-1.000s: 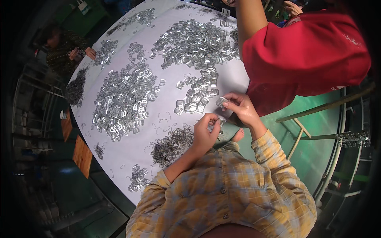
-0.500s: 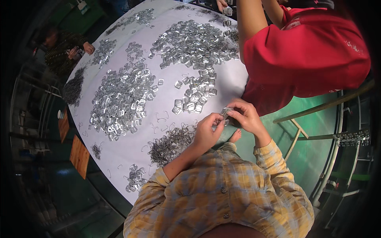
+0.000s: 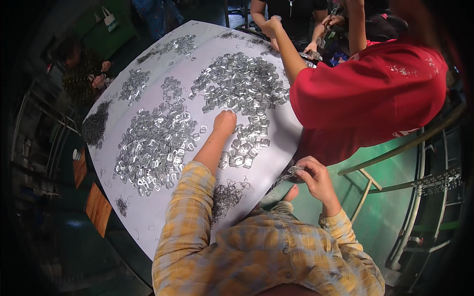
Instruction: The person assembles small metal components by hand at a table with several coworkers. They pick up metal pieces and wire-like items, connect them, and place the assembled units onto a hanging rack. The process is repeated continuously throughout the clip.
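Note:
Between the thumb and fingers of my right hand is a small shiny square piece, held just off the table's near right edge. A dark, chain-like strand runs from that piece down toward the table edge. My left hand reaches out over the white table, its fingers curled closed; what is in them, if anything, is hidden. It is beside a cluster of loose silvery square pieces. Under my left forearm's side lies a tangle of dark wire hooks.
Larger heaps of silvery pieces cover the white table. Another dark wire heap lies at the left edge. A person in a red shirt sits close on my right. Other people work around the table. A wooden stool stands left.
My left hand has left my right hand and moved forward to the silvery pieces. My right hand keeps its piece. The view has tilted up, showing more of the far side.

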The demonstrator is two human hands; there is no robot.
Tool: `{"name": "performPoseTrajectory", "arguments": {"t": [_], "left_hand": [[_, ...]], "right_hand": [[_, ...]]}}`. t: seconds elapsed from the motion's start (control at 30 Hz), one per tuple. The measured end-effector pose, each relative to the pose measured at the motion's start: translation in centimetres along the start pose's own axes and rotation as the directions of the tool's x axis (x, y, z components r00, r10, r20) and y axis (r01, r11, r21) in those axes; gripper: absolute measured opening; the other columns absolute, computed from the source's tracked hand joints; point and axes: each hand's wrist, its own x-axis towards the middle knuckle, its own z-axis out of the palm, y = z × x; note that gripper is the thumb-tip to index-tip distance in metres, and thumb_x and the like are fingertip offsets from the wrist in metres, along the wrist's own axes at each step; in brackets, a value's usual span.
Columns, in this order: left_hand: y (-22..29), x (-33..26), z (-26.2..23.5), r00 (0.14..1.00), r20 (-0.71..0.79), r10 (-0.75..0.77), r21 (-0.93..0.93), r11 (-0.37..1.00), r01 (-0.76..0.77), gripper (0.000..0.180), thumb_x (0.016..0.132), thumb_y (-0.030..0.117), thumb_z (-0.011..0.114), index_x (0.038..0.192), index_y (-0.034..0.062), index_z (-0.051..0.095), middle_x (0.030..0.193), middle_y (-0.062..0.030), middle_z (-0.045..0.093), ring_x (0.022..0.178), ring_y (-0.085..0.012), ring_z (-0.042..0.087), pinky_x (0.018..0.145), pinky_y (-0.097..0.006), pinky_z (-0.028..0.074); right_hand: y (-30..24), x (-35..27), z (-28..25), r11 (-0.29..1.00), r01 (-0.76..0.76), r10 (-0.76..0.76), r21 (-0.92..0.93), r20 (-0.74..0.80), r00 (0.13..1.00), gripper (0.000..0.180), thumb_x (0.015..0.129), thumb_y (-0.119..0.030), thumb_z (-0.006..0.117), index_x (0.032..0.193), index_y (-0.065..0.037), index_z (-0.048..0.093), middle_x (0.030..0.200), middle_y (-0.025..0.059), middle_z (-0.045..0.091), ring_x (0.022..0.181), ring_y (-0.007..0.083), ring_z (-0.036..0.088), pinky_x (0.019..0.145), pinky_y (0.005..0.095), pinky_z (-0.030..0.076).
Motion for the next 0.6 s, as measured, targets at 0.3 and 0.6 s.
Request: {"name": "performPoseTrajectory", "arguments": {"t": [0.3, 0.6], "left_hand": [[0.7, 1.1, 0.2, 0.984, 0.103, 0.145, 0.132, 0.978, -0.158, 0.011, 0.074, 0.007, 0.059, 0.073, 0.0072, 0.069, 0.077, -0.011, 0.068, 0.073, -0.0252, 0.067, 0.064, -0.036, 0.055], [2.3, 1.1, -0.1, 0.986, 0.154, 0.059, 0.108, 0.991, -0.076, 0.011, 0.075, 0.008, 0.059, 0.075, 0.0071, 0.07, 0.079, -0.0113, 0.068, 0.077, -0.0259, 0.068, 0.067, -0.036, 0.056]], "right_hand": [[0.9, -0.4, 0.0, 0.996, -0.048, 0.053, 0.071, -0.075, 0.996, 0.009, 0.082, 0.003, 0.061, 0.09, 0.005, 0.062, 0.091, 0.0068, 0.057, 0.076, 0.0114, 0.057, 0.067, 0.0235, 0.047], [2.2, 0.3, 0.3, 0.999, 0.031, -0.03, 0.016, -0.041, 0.999, 0.009, 0.084, 0.001, 0.06, 0.09, 0.007, 0.06, 0.094, 0.0069, 0.055, 0.075, 0.0105, 0.057, 0.065, 0.0225, 0.05]]}}
